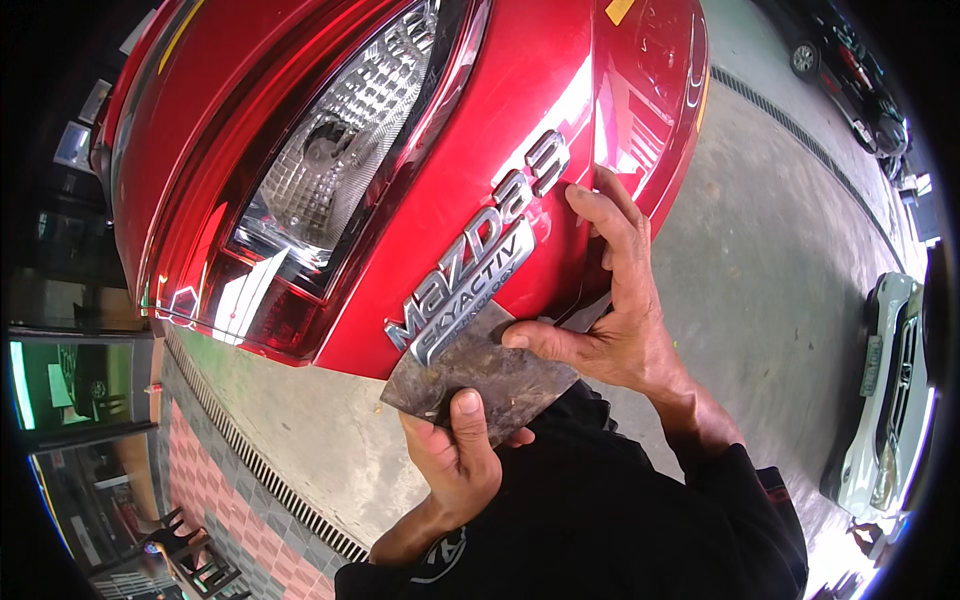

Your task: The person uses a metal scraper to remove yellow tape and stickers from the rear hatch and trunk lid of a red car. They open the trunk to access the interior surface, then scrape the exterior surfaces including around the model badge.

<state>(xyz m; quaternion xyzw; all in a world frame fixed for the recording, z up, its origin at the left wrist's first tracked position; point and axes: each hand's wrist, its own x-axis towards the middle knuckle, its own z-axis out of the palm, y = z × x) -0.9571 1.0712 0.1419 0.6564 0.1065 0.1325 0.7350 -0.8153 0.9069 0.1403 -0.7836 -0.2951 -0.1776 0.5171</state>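
Observation:
My left hand [455, 455] grips a worn, dark grey-brown flat sheet [500, 383], thumb on top and fingers underneath. The sheet's upper edge meets the lower end of a chrome lettering badge [480, 275] on a red car's rear corner [530, 90]. My right hand [625, 300] is spread wide. Its thumb rests on the sheet's right part, while the fingertips touch the red bodywork beside the badge's upper end. Left of the badge is the clear and red tail light [335, 150].
A black car [850, 80] stands at the far right, and a white car [885, 400] is nearer on the right. Drain grates [270, 470] cross the concrete floor [755, 250]. Pink and grey tiles [215, 480] and a dark wooden chair [205, 565] lie at lower left.

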